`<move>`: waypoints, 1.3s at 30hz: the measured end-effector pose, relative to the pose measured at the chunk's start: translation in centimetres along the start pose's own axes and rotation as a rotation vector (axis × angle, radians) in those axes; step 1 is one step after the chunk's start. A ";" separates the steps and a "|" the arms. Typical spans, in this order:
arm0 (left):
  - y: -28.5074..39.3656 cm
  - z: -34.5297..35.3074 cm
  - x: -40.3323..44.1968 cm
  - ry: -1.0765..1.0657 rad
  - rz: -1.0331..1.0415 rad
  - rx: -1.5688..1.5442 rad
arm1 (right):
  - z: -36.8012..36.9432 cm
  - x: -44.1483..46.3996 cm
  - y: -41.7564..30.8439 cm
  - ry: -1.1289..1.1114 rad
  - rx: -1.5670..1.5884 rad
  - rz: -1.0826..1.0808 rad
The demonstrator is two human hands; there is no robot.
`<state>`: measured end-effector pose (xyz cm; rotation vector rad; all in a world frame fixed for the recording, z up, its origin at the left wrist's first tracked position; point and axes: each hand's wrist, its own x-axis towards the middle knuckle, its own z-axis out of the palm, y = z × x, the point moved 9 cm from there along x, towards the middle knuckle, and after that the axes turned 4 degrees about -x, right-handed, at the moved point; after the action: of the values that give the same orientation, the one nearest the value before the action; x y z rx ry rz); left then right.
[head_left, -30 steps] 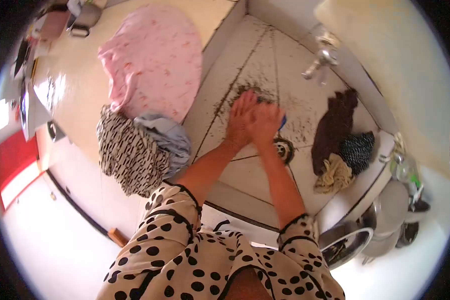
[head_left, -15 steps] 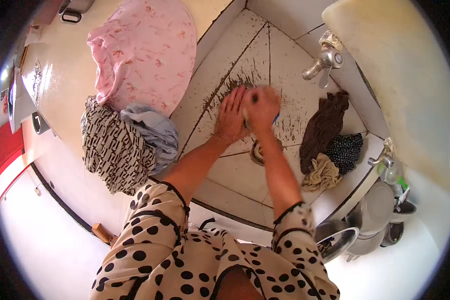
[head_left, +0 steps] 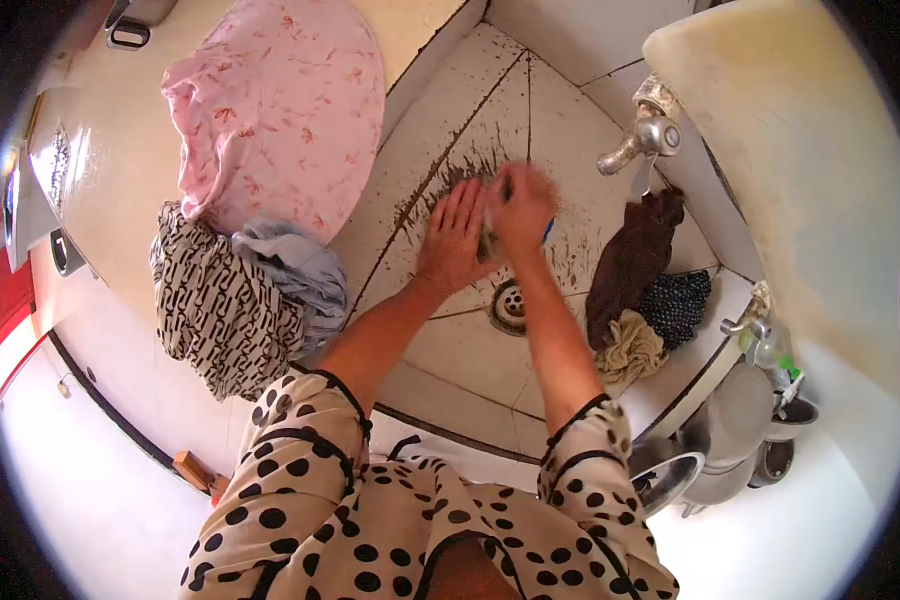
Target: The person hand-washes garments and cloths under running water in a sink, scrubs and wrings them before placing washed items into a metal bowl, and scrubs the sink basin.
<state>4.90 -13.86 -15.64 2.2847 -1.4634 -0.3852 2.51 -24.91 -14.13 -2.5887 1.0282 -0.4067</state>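
Note:
My left hand [head_left: 455,245] lies on the dirty tiled floor of the basin [head_left: 440,350], its fingers extended and pointing away from me. Against it on the right is my right hand [head_left: 523,207], its fingers curled round something mostly hidden; a bit of blue shows at its right edge. Between the hands is a dark, greyish thing that I cannot make out. Dark specks and streaks spread over the tiles around both hands. The round metal drain [head_left: 508,303] lies just below my right hand.
Metal tap [head_left: 650,138] juts in at upper right. Dark brown cloth [head_left: 635,260], dotted cloth [head_left: 676,303] and beige cloth [head_left: 632,347] lie at right. Pink cloth [head_left: 290,110], patterned cloth [head_left: 220,310] and pale blue cloth [head_left: 300,275] are at left. Metal vessels [head_left: 735,420] stand lower right.
The camera view has shifted, moving the surroundings left. My hands, at first together, are now side by side, with the right one curled. The drain shows more fully.

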 end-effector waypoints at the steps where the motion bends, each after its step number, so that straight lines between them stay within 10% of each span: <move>1: 0.3 -0.3 -0.2 -0.002 -0.003 -0.126 | -0.3 2.1 2.3 0.008 0.064 0.142; 13: 0.2 0.1 -0.3 0.008 0.021 -0.051 | -1.8 -3.5 -2.9 0.160 -0.202 -0.138; 18: 0.5 -0.7 0.0 0.020 0.005 -0.189 | -1.9 3.4 3.4 0.194 -0.048 0.244; 27: 0.4 -0.3 -0.6 0.012 0.041 -0.040 | -1.6 -6.7 -3.3 0.247 -0.256 -0.121; 32: 0.5 -0.1 -0.1 0.011 0.021 -0.128 | -3.2 4.5 2.5 0.180 0.013 0.080; 39: 0.3 0.9 -0.7 0.016 0.056 0.111 | -3.9 -5.8 -4.1 0.196 -0.109 -0.051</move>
<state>4.02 -13.48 -16.26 2.3208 -1.5727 -0.2751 -0.53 -18.77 -9.80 -2.7194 1.0771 -0.6457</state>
